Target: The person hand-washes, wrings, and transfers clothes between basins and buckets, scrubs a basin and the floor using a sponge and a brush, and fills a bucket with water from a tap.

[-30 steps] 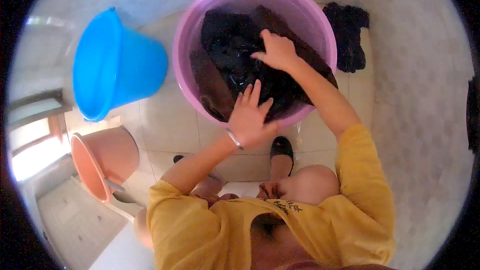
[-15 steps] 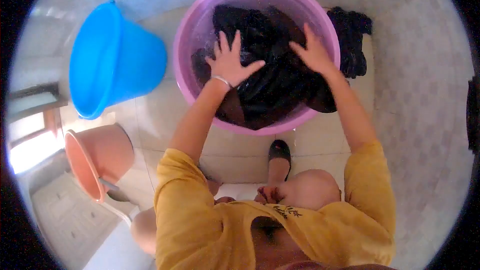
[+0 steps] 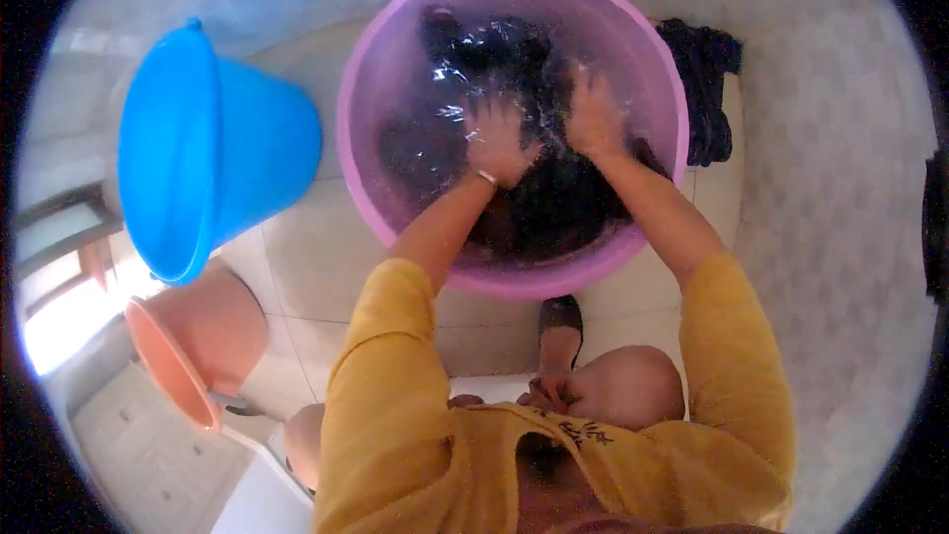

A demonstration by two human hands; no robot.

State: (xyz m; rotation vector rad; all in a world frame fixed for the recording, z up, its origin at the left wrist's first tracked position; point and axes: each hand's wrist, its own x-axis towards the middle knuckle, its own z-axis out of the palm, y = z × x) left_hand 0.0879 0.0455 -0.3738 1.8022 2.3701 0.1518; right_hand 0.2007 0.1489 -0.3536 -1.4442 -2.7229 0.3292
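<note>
The fingers of the left hand [image 3: 501,143] are spread wide and look flat, with no fist made. The fingers of the right hand [image 3: 595,119] are a bit blurry, but they look open and straight too. Both hands are down in the water [image 3: 453,111], by the dark cloth [image 3: 563,196]. I can't see them gripping any of it, and I can't tell how hard they touch it. Flat hands may be good for pushing on a big, wet heap.

A shiny band [image 3: 486,177] sits on the left wrist. The yellow sleeves [image 3: 390,336] stop near the elbows, so they likely stay dry.

The cloth lies inside the big purple tub [image 3: 348,138], which likely keeps the water in. The tub is right in front of the person's shoe [image 3: 561,314], so both arms can reach in.

More dark cloth [image 3: 710,99] lies just outside the tub, on the right, maybe to be close by. A blue bucket [image 3: 265,129] and an orange bucket [image 3: 225,326] are on the left, perhaps to leave the arms room.
</note>
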